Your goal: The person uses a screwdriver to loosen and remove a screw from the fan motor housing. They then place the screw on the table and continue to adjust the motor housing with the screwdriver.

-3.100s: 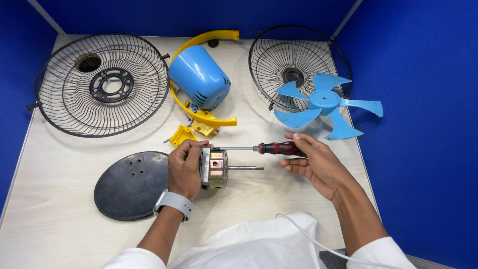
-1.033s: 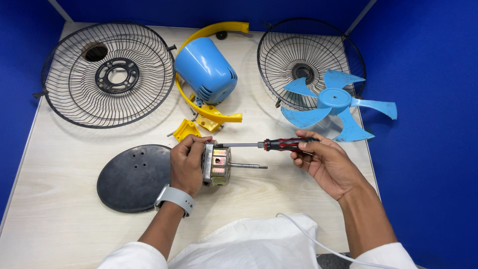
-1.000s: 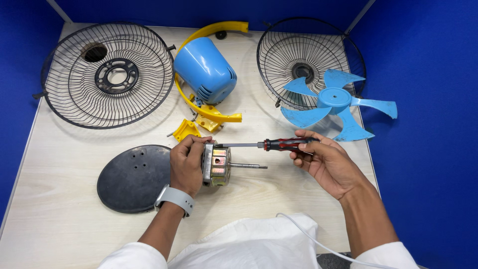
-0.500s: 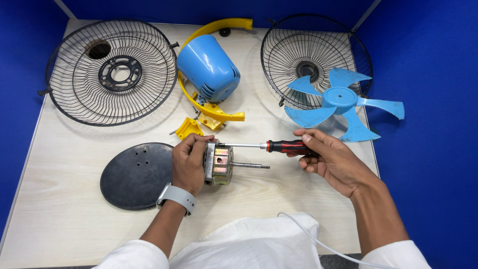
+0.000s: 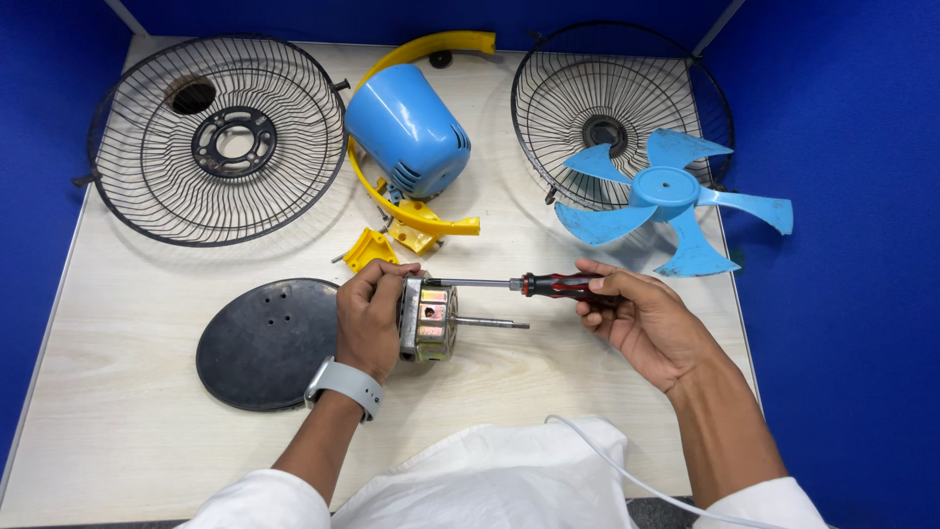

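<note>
Place: at the middle of a pale wooden table, the fan motor lies on its side between two hands.
Axis: the motor's shaft runs level and points right; the screwdriver lies parallel above it, tip at the motor's top edge.
Look: brassy core, silver casing.
Grip: left hand wrapped around the motor; right hand closed on the red-and-black handle.
Count: two wire guards, one blue blade, one blue housing, one dark round base.

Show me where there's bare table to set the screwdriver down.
Bare wood lies along the table left of the black base plate, and between the motor and white cloth. Crowded: the back, with both grilles, blue housing, fan blade.
</note>
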